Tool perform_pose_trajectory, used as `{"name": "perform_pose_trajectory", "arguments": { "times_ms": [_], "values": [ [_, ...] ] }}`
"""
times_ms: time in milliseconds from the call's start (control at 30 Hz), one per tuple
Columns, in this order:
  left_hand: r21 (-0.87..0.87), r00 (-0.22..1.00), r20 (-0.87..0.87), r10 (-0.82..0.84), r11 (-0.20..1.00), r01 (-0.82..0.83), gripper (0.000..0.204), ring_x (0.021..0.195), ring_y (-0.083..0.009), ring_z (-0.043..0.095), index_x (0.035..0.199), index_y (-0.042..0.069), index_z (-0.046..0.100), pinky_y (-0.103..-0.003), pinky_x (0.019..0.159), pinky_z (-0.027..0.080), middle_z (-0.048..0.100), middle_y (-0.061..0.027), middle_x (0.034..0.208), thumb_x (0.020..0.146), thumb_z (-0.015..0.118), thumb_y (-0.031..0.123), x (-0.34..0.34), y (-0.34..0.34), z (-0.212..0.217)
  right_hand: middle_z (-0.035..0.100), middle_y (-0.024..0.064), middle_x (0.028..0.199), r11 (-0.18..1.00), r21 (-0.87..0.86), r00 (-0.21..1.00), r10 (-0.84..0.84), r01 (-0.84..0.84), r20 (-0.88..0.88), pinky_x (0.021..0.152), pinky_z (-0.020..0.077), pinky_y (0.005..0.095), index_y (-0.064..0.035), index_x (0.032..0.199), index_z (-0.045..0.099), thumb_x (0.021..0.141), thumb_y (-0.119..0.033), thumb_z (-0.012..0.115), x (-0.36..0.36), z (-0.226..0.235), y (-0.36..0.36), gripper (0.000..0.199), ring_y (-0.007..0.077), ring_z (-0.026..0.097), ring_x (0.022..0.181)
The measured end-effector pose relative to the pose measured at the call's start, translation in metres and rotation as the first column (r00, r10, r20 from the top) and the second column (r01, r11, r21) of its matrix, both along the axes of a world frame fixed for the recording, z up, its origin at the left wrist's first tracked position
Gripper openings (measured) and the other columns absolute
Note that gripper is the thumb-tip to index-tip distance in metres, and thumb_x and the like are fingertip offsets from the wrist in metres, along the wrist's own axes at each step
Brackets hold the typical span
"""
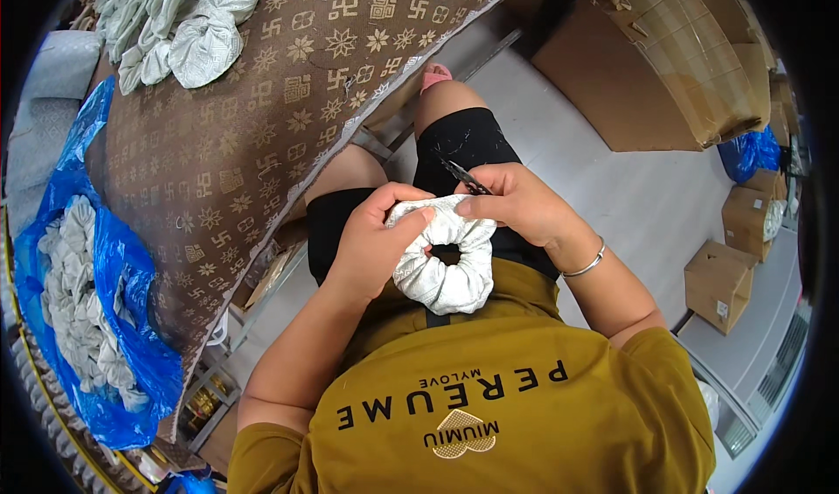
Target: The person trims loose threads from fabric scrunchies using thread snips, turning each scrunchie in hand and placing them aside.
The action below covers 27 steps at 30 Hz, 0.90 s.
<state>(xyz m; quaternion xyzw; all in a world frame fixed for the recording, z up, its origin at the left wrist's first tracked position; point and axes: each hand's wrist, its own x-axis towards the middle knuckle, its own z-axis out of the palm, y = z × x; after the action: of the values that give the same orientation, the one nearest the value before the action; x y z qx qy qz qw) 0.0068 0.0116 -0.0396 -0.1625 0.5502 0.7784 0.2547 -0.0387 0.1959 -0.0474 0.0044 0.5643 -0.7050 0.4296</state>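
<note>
scrunchie (446, 258) between hands, table (253, 136) left

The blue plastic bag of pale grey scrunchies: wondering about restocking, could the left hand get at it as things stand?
Probably not freely: the left hand is gripping a white fabric scrunchie, though the blue plastic bag lies open on that side.

A puffy white scrunchie (446, 262) sits over the lap, round with a hole in the middle; small dark snips (465, 178) poke out just above it.

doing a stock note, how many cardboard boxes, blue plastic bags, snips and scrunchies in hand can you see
cardboard boxes: 4
blue plastic bags: 2
snips, in the right hand: 1
white scrunchie, held by the left hand and right hand: 1
total: 8
</note>
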Motion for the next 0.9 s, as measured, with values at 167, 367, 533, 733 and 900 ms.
{"name": "perform_pose_trajectory", "arguments": {
  "times_ms": [167, 367, 533, 733, 900],
  "values": [
    [-0.021, 1.0, 0.026, 0.0, 1.0, 0.0, 0.016, 0.066, -0.0097, 0.054, 0.093, -0.001, 0.053, -0.022, 0.06, 0.045, 0.056, -0.005, 0.079, 0.079, 0.054, 0.006, -0.002, -0.002, 0.007, 0.051, -0.0055, 0.062, 0.999, -0.014, 0.998, -0.032, 0.032, 0.051, 0.043, 0.0281, 0.0155, -0.0039, 0.08, 0.058, 0.073, -0.008, 0.061, -0.002, 0.003, 0.002, 0.008, 0.0005, 0.04, 0.051],
    [0.183, 0.985, 0.164, 0.044, 0.98, -0.075, 0.024, 0.082, -0.0147, 0.055, 0.102, -0.003, 0.048, -0.028, 0.073, 0.045, 0.055, -0.0083, 0.092, 0.081, 0.053, 0.009, -0.005, -0.017, 0.0, 0.053, -0.0036, 0.064, 0.98, -0.081, 0.972, -0.168, 0.183, 0.166, 0.043, 0.0291, 0.0152, -0.0049, 0.078, 0.058, 0.075, -0.01, 0.058, -0.006, -0.004, 0.009, 0.006, 0.002, 0.043, 0.052],
    [0.318, 0.996, 0.068, -0.049, 0.948, 0.025, 0.047, 0.098, -0.0185, 0.05, 0.121, 0.003, 0.033, -0.031, 0.083, 0.042, 0.052, -0.0115, 0.104, 0.078, 0.052, 0.002, -0.003, -0.016, 0.007, 0.054, -0.0031, 0.066, 0.923, -0.236, 0.947, -0.265, 0.303, 0.18, 0.042, 0.0282, 0.0156, -0.006, 0.079, 0.058, 0.077, -0.014, 0.06, -0.01, 0.001, 0.005, 0.009, 0.0021, 0.043, 0.052],
    [0.305, 0.999, 0.003, 0.041, 0.952, -0.04, 0.047, 0.097, -0.0208, 0.052, 0.12, 0.003, 0.034, -0.035, 0.084, 0.043, 0.052, -0.0123, 0.103, 0.076, 0.051, -0.002, -0.007, -0.02, 0.013, 0.049, -0.0043, 0.063, 0.91, -0.103, 0.915, -0.401, 0.403, 0.038, 0.041, 0.0263, 0.0154, -0.0036, 0.085, 0.055, 0.078, -0.014, 0.056, -0.009, 0.03, -0.007, 0.012, 0.0011, 0.036, 0.048],
    [0.364, 0.984, -0.117, 0.133, 0.928, -0.082, 0.047, 0.097, -0.0226, 0.052, 0.12, 0.004, 0.034, -0.037, 0.085, 0.042, 0.052, -0.0117, 0.103, 0.077, 0.049, -0.004, -0.009, -0.021, 0.024, 0.046, 0.001, 0.059, 0.911, -0.266, 0.949, -0.305, 0.316, 0.081, 0.038, 0.0248, 0.0184, 0.0005, 0.079, 0.052, 0.078, -0.013, 0.053, -0.011, 0.028, 0.002, 0.013, 0.0043, 0.033, 0.045]
  ]
}}
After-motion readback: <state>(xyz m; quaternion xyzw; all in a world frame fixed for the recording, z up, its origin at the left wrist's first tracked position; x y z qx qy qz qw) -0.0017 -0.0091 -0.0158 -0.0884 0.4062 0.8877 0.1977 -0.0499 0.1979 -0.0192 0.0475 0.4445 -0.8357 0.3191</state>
